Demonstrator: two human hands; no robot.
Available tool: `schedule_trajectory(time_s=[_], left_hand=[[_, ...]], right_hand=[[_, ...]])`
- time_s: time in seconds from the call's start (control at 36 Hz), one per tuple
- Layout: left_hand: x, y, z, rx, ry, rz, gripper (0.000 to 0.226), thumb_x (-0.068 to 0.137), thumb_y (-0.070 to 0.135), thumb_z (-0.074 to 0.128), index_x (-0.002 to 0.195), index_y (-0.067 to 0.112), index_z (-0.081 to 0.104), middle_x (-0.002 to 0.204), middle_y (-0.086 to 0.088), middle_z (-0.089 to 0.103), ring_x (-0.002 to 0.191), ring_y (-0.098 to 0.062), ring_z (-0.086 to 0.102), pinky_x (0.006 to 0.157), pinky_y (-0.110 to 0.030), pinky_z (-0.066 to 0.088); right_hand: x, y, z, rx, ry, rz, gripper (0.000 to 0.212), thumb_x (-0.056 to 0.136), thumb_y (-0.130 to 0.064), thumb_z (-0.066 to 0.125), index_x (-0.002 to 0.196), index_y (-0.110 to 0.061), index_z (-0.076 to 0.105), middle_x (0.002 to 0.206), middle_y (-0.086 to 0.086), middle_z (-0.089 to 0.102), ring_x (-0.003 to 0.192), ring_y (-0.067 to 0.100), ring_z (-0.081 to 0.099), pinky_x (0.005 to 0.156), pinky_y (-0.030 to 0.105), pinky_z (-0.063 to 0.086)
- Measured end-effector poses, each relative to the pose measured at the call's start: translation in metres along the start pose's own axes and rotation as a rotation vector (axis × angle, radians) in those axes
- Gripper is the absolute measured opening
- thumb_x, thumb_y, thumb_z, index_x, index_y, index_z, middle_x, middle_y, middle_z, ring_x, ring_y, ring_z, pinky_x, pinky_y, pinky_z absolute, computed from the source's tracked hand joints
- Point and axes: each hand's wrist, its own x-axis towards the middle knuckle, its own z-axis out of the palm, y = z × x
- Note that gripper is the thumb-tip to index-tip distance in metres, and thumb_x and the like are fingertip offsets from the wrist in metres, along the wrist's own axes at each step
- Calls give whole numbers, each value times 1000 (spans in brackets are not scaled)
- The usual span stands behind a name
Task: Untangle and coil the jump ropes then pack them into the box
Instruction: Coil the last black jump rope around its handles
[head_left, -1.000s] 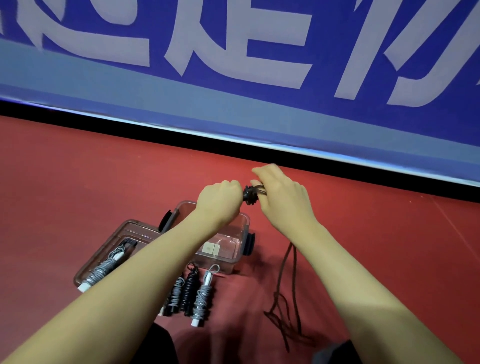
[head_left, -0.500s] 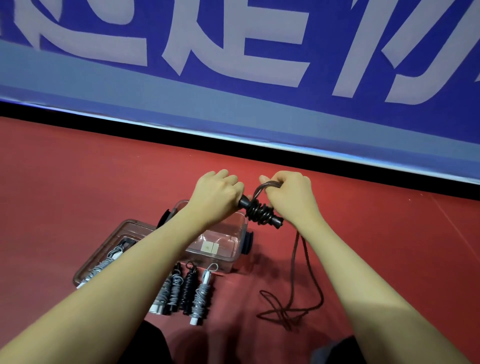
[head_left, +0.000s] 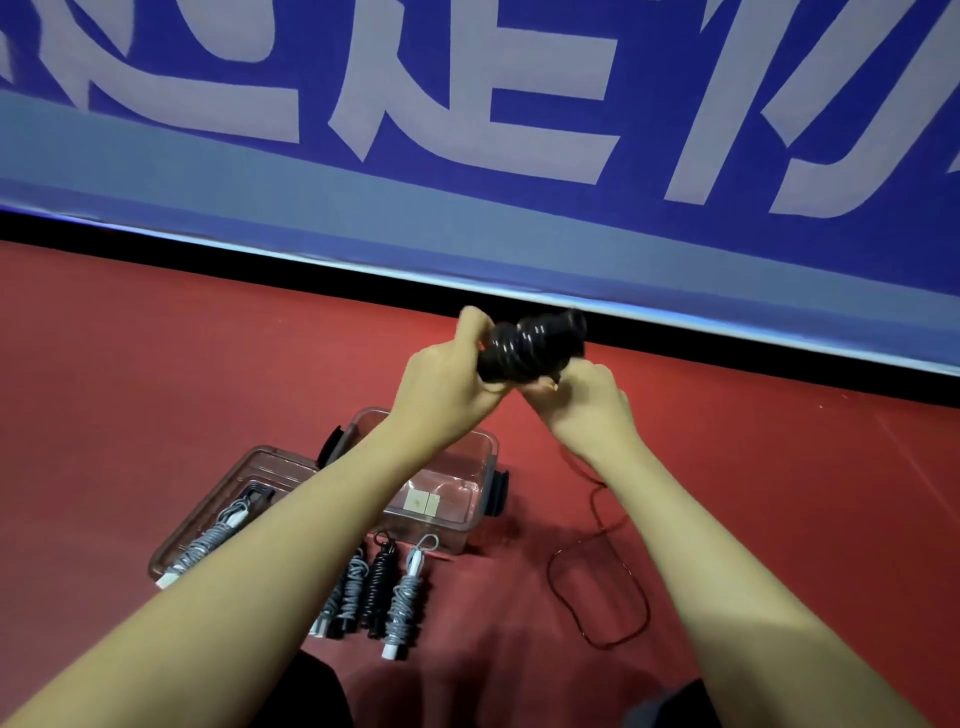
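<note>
Left hand (head_left: 449, 376): curled round the near end of the dark jump rope's handles, raised above the box, toward 12 o'clock in the head view.
Right hand (head_left: 589, 397): fingers curled and pinching the cord just below the bundle, at 4 o'clock from it.
Dark jump rope (head_left: 530, 343): wound in tight turns round its handles, held in the air between the two hands and tilted up to the right.
Loose cord (head_left: 597, 592): trailed from the right hand down to the floor and lay in an open loop at 5 o'clock from the box.
Box (head_left: 488, 457): clear plastic with dark side latches, open, standing on the red floor (head_left: 156, 364) under the left forearm – what it held could not be told.
Lid (head_left: 270, 462): lay flat just beside the box at 9 o'clock, carrying one grey coiled rope (head_left: 208, 543).
Coiled ropes (head_left: 382, 592): a row of grey and black bundles on the floor at 6 o'clock from the box – side by side, partly hidden by the left forearm.
Banner (head_left: 467, 130): blue with pale lettering, across the far side at 12 o'clock.
</note>
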Motion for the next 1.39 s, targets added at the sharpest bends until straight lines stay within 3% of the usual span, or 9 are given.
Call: schedule_trajectory(time_s=[0.11,0.22,0.58,0.67,0.75,0.89,1.19,1.31,1.39], left_hand=[[7,2,2,46,-99,-280,29,87,22,57,105,8,39,73,-10,61,71,-42,59,57,-33,33],[7,-2,7,200,-180,-397,27,90,23,52,109,7,41,89,-16,65,83,-40,59,62,-33,34],[-2,-20,15,470,-375,-452,20,91,16,47,107,5,52,101,-17,63,88,-38,60,63,-33,34],[-2,-22,12,521,-417,-413,19,91,15,45,107,7,52,99,-14,62,81,-35,58,62,-32,34],[-4,-23,13,599,-501,-326,21,92,15,44,110,9,52,103,-12,63,90,-35,61,64,-31,35],[-8,-21,15,682,-643,-114,21,93,18,44,112,14,53,104,-10,62,94,-33,61,65,-30,35],[-8,-17,12,676,-688,201,19,91,30,47,97,18,59,94,-5,66,86,-30,61,61,-26,29],[-10,-25,13,516,-611,360,16,77,30,61,70,16,61,61,-4,62,55,-27,60,46,-19,18],[-13,-30,13,342,-519,441,22,67,34,52,51,18,49,41,2,48,34,-22,46,42,-16,26]], right_hand=[[-3,-4,4,-116,14,-95,26,90,-43,54,83,-18,49,85,4,64,91,33,60,72,36,42],[-6,-6,10,-156,-44,-181,25,90,-37,57,81,-18,43,84,3,63,88,33,60,71,36,43],[-13,-17,2,-32,-185,-252,29,72,-16,62,53,-21,42,52,-4,45,60,22,44,57,29,34],[-14,-16,-2,14,-154,-297,25,72,-13,61,55,-23,45,51,-4,43,58,21,40,55,30,33],[-15,-17,-10,-101,-166,-350,9,76,-16,58,80,-23,62,61,-6,51,66,22,46,61,31,40],[-13,-16,-14,-253,-51,-416,8,80,-16,54,81,-23,51,74,-7,52,73,22,44,58,31,28],[-4,-8,-2,-97,-5,-36,4,73,-20,59,77,-21,60,80,-2,64,81,25,56,65,29,37],[0,-3,-1,-94,-24,19,2,74,-19,61,73,-20,59,79,-3,63,83,25,58,67,29,38],[2,2,-1,-88,-51,38,28,81,-32,68,63,-21,50,74,-5,58,81,24,56,68,29,38]])
